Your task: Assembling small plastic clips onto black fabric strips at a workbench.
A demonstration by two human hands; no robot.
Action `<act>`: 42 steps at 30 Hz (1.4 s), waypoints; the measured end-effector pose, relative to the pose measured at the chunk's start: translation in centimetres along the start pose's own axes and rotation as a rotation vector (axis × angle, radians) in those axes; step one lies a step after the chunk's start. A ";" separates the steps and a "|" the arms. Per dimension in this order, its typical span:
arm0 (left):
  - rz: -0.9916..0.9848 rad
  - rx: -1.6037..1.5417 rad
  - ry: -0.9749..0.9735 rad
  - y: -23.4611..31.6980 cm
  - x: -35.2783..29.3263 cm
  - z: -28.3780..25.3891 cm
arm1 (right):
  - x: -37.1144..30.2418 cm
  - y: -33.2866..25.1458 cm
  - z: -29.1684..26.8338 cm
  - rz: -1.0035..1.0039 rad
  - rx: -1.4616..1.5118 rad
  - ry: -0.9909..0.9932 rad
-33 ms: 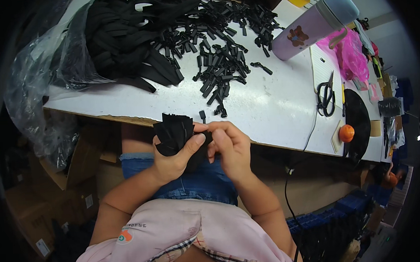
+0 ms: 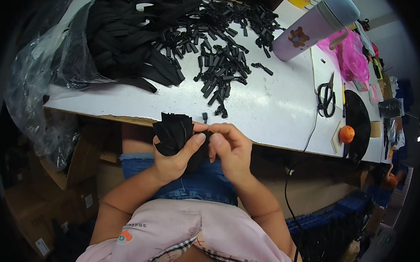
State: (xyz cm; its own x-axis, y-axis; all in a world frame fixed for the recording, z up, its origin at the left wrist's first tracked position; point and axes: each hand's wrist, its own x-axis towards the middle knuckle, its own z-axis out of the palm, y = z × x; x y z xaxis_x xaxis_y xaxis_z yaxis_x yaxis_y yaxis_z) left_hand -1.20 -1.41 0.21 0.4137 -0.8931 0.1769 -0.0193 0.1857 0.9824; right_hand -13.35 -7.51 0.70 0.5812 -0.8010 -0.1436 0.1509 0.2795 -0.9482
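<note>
My left hand (image 2: 176,163) is closed around a bunch of black fabric strips (image 2: 172,130) that look like zipper tapes, their ends fanned upward. My right hand (image 2: 232,151) meets it on the right, thumb and fingers pinched at the end of one strip. A small black zipper pull (image 2: 205,116) sticks up just beyond the fingertips; the exact grip on it is hidden. Across the table lies a loose pile of black zipper pulls (image 2: 221,67). More black strips (image 2: 121,41) spill from a clear plastic bag (image 2: 75,57) at the far left.
A lilac bottle (image 2: 304,31) stands on the white table (image 2: 279,104) at the far right. Black scissors (image 2: 327,95), a round orange object (image 2: 346,134) and a pink plastic bag (image 2: 352,54) lie farther right. A cable (image 2: 309,140) hangs over the front edge. Cardboard boxes (image 2: 30,209) stand lower left.
My right hand's fingers have shifted slightly at the strip, and the small zipper pull beyond them has moved a little to the right. The left hand keeps its hold.
</note>
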 end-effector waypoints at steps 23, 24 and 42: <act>-0.163 -0.133 -0.127 0.4 0.0 -0.7 | 0.6 -0.2 -1.3 0.223 0.199 -0.153; -0.159 -0.117 -0.105 0.4 0.0 -0.6 | 0.4 0.2 -0.8 0.022 0.069 -0.094; -0.117 -0.018 -0.182 1.2 0.1 -1.0 | -0.3 0.9 -1.0 -0.013 0.050 -0.169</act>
State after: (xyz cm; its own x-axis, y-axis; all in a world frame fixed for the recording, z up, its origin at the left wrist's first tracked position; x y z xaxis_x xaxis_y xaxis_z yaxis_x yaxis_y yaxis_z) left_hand -0.30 -0.85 1.31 0.2412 -0.9679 0.0708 0.0358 0.0818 0.9960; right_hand -14.19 -7.58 -0.38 0.7042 -0.7058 -0.0777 0.1964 0.2987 -0.9339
